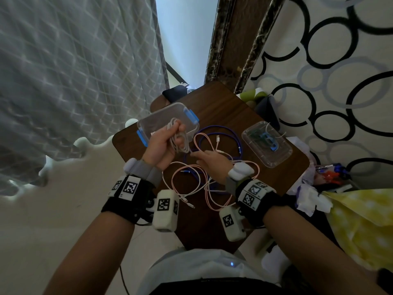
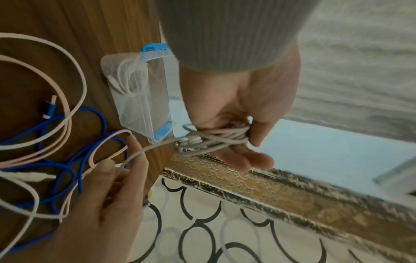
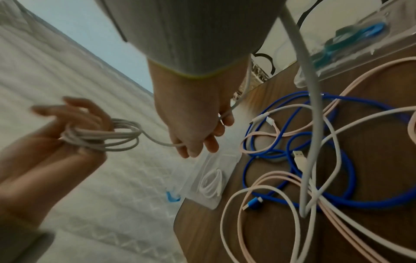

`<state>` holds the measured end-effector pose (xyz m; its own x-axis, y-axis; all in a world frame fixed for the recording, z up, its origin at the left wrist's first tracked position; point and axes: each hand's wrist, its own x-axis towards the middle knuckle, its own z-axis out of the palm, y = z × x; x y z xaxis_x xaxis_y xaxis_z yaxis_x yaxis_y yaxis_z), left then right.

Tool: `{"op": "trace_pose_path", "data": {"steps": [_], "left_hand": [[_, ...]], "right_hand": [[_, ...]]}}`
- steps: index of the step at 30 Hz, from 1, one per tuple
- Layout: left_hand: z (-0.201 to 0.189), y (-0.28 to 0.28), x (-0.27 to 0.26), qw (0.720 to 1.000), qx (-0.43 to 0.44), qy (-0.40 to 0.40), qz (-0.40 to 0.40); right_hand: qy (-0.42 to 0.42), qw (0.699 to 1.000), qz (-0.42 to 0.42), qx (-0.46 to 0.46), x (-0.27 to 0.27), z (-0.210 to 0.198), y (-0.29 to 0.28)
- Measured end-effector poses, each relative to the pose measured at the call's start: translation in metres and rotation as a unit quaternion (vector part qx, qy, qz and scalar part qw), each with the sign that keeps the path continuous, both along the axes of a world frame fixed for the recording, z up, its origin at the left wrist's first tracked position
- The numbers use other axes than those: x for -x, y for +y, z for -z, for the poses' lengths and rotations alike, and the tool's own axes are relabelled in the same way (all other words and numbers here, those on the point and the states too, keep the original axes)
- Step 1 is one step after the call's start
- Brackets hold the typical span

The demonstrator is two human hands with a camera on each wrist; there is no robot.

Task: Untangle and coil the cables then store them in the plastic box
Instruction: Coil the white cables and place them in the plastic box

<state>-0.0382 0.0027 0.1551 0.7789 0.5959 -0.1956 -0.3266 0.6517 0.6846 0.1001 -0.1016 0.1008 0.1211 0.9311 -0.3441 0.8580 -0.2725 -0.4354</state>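
Now the left hand (image 1: 161,145) grips the coiled white cable (image 1: 180,139) at frame center, directly over the open plastic box (image 1: 148,122), which already holds 1 white coil. Its free tail runs lower right to the right hand (image 1: 209,159), which pinches it. Pink cable (image 1: 212,188) and blue cable (image 1: 223,133) lie tangled on the wooden table (image 1: 276,179); a patterned curtain fills the left.

Left hand (image 2: 238,106) grips coiled white cable (image 2: 216,140).
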Motion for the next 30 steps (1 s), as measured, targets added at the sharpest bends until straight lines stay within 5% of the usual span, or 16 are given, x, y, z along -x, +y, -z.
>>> {"op": "trace_pose_path", "data": {"steps": [3, 7, 11, 15, 19, 25, 30], "left_hand": [[0.005, -0.005, -0.002, 0.997, -0.022, 0.045, -0.065], [0.017, -0.014, -0.005, 0.984, -0.143, 0.098, -0.039], [0.032, -0.016, -0.004, 0.91, -0.347, 0.226, -0.013], [0.04, -0.015, 0.001, 0.86, -0.429, 0.274, 0.037], [0.044, -0.015, 0.0, 0.767, -0.527, 0.345, 0.117], [0.033, -0.016, 0.01, 0.839, -0.391, 0.323, 0.2], [0.027, -0.019, 0.016, 0.888, -0.309, 0.256, 0.222]], "right_hand": [[0.058, 0.998, -0.037, 0.017, 0.015, -0.001, -0.006], [0.092, 0.994, -0.056, 0.011, 0.03, -0.008, -0.009], [0.029, 0.996, -0.08, -0.027, 0.027, -0.02, -0.007], [-0.075, 0.99, -0.108, -0.046, 0.016, -0.032, -0.012], [-0.201, 0.966, -0.152, -0.06, 0.001, -0.035, -0.013], [-0.259, 0.954, -0.132, -0.08, -0.024, -0.044, -0.006], [-0.149, 0.98, -0.008, -0.13, -0.033, -0.056, -0.005]]}}
